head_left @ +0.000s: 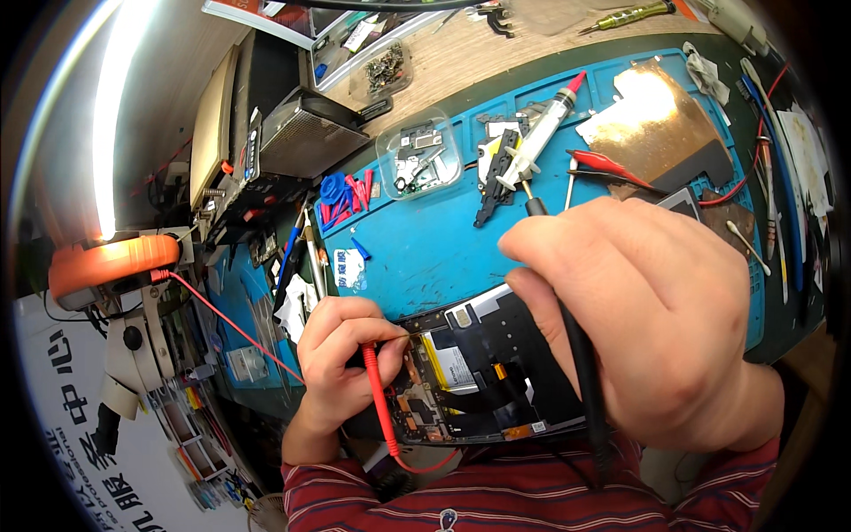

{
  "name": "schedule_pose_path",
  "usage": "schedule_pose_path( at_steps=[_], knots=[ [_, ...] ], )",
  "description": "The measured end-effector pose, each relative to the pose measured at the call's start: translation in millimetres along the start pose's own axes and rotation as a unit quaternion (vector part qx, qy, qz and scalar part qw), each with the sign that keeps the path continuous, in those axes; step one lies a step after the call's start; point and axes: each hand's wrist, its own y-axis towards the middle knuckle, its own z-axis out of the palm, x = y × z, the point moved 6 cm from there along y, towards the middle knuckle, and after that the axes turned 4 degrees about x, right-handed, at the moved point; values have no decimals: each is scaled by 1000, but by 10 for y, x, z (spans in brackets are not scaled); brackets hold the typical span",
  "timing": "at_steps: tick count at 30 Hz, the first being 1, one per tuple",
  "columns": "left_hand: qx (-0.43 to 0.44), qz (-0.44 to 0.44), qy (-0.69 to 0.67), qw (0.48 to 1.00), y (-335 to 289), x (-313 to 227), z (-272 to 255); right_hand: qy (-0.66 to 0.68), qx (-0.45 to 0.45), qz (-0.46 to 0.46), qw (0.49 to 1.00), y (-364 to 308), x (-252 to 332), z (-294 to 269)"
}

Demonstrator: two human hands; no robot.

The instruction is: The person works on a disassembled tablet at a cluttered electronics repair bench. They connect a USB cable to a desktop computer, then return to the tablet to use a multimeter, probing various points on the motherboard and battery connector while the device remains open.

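Note:
An opened phone [525, 352] with bare circuitry and a silver-and-yellow part lies tilted at the near edge of the blue mat, over my lap. My left hand [341, 350] is closed at its left edge, fingertips pinched by the upper corner. A red test lead grip [379, 399] runs down across that thumb; whether the fingers also grip it, I cannot tell. My right hand [656, 310], large and close, holds a black test probe [576, 346] above the phone's right side. The probe's metal tip points away from me, and the hand hides part of the phone.
The blue mat [390, 266] carries a clear parts box [418, 155], a syringe [542, 133], a copper-coloured sheet [651, 115] and a red alligator clip [605, 163]. An orange multimeter [115, 266] stands left, its red lead crossing to my left hand. Tweezers and swabs lie right.

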Motion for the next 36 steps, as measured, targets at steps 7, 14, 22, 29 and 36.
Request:
schedule_pose_path(
  at_steps=[7, 14, 22, 29, 36],
  knots=[
    [-5, 5, -6, 1000, 34, -15, 2, -4, -111, -52, 992, -164, -34, 76],
    [-4, 2, -12, 1000, 25, 0, -1, -6, -125, -51, 991, -172, -43, 86],
    [5, -3, -12, 1000, 36, -4, -6, -115, -93, -47, 988, -250, -85, 77],
    [28, -9, -14, 999, 69, -1, -7, -148, -17, -87, 985, -349, -94, -132],
    [26, 4, 4, 1000, 62, 0, 34, -206, 22, 49, 977, -944, -599, -416]
  ],
)
